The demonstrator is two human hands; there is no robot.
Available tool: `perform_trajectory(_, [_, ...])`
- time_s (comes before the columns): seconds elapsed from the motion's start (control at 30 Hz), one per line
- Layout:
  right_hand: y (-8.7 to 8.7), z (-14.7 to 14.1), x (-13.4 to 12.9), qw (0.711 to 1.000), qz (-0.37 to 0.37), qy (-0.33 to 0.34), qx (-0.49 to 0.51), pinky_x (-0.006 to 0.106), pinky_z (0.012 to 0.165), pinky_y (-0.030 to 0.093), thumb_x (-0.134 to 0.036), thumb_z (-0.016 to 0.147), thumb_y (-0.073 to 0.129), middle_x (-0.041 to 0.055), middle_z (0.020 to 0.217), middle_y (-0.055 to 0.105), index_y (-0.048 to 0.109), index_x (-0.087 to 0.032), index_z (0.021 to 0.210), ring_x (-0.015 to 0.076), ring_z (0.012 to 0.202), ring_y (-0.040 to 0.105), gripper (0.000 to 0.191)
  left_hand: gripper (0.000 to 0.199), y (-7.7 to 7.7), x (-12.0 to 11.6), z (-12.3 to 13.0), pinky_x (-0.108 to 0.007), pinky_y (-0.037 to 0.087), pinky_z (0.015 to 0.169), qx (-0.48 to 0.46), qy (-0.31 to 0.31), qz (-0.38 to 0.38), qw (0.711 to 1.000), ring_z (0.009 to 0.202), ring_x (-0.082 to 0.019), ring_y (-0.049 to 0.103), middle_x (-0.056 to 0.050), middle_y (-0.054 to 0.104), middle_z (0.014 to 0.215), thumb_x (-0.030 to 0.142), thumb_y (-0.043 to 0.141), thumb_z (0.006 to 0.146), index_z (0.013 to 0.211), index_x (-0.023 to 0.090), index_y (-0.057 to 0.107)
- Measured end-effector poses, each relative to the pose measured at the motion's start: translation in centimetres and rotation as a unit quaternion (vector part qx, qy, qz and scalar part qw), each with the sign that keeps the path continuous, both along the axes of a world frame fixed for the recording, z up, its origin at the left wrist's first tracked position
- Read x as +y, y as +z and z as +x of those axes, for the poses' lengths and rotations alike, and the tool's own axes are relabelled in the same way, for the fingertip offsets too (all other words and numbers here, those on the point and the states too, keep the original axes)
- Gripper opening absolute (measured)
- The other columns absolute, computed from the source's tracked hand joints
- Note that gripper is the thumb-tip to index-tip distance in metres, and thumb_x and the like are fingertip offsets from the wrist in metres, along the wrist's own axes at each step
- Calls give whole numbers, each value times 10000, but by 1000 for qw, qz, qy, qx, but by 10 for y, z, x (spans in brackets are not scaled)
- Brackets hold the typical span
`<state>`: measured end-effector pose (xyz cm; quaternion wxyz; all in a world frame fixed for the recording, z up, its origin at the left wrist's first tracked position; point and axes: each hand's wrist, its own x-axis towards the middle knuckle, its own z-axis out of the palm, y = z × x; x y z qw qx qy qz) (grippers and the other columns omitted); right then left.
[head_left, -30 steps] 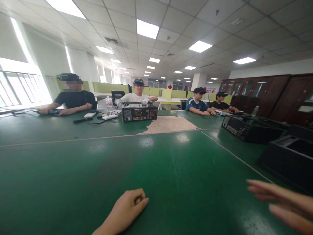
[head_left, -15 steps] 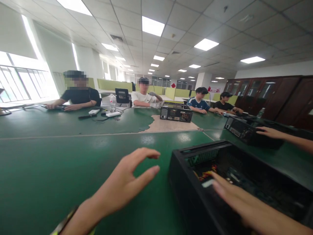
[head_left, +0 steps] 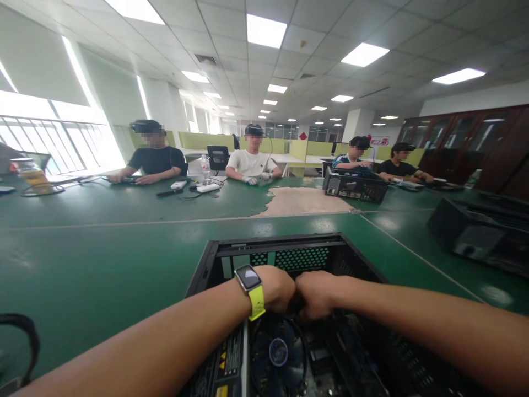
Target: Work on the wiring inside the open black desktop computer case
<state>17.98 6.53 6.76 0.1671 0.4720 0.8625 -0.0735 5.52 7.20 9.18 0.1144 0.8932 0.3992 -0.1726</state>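
A black open computer case (head_left: 198, 270) lies right in front of me. Inside it, a round cooling fan (head_left: 278, 353) sits beside a power supply with warning labels (head_left: 227, 364). Both hands reach into the far part of the case, beyond the fan, and nearly touch each other. My left hand (head_left: 279, 289), with a yellow-green strapped watch (head_left: 248, 278) on the wrist, is closed with its fingers curled down. My right hand (head_left: 320, 295) is closed too, knuckles up. What lies between their fingers is dark and hidden from view.
Several people sit across the green table (head_left: 103, 275). An opened computer case (head_left: 355, 184) stands at the far side, and another dark case (head_left: 479, 231) is at the right. A plastic bottle (head_left: 205, 170) and white power strips (head_left: 208, 188) lie far left of centre. A black cable (head_left: 25, 325) is near left.
The case now sits centred before me instead of off to the right. My hands, apart and open before, have come together inside it and closed. The view has shifted too.
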Motion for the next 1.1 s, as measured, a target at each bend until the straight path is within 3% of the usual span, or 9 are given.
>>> perform_trajectory(0.17, [-12,10,-21,995,50,-88,1,436,761,476,-301,604,705,191,839,691,710,-117,765,353,861,647,245,246,4,-3,11,-279,480,539,5,6,-227,974,414,-144,508,61,440,360,93,674,624,467,198,516])
perform_trajectory(0.33, [10,23,-3,985,28,-128,112,304,614,487,-317,767,526,79,704,673,622,-157,664,232,706,660,213,330,10,2,-6,-294,504,518,34,66,-382,921,493,-168,597,-20,603,533,365,557,823,548,184,558])
perform_trajectory(0.4, [23,28,6,942,-27,-168,291,264,591,486,-333,801,489,38,662,646,556,-165,677,181,661,647,219,386,14,9,-16,-293,480,501,-11,92,-309,947,503,-175,583,-34,615,579,536,609,744,608,175,609])
perform_trajectory(0.53, [27,35,11,782,-171,-215,559,299,612,515,-286,670,659,6,649,634,484,-174,725,170,631,641,216,548,17,19,-26,-266,429,561,-151,78,-3,985,646,-192,598,-57,678,775,652,644,625,898,178,681])
perform_trajectory(0.7, [23,46,9,757,-200,-96,615,309,761,498,-251,627,735,36,917,636,585,-144,699,160,831,620,198,330,10,16,-25,-220,375,505,-167,1,-86,982,573,-144,561,11,621,659,474,683,674,838,188,667])
perform_trajectory(0.8, [24,48,1,712,-240,-183,634,335,800,496,-281,705,693,42,1042,624,588,-193,1033,170,883,630,356,475,9,15,-22,-213,308,424,-219,78,-104,967,451,-112,478,43,515,517,614,702,586,725,163,645])
perform_trajectory(0.9, [20,39,-11,674,-279,-235,642,361,849,477,-390,828,569,58,1032,642,464,-222,1255,172,888,641,470,502,7,15,-15,-215,263,430,-287,134,39,948,473,-91,417,34,485,517,633,672,616,690,137,663])
perform_trajectory(1.0, [12,28,-18,706,-227,-201,640,335,815,479,-420,815,569,67,949,668,563,-158,1121,188,877,628,402,388,13,7,-9,-216,284,456,-270,115,91,952,511,-103,459,18,523,538,520,704,643,692,136,681])
perform_trajectory(1.1, [13,21,-17,818,-78,-113,558,318,746,477,-351,794,572,57,889,678,625,-160,970,200,826,616,265,436,35,-12,-11,-236,372,486,-149,92,67,982,545,-159,554,-13,596,593,526,793,517,711,149,691])
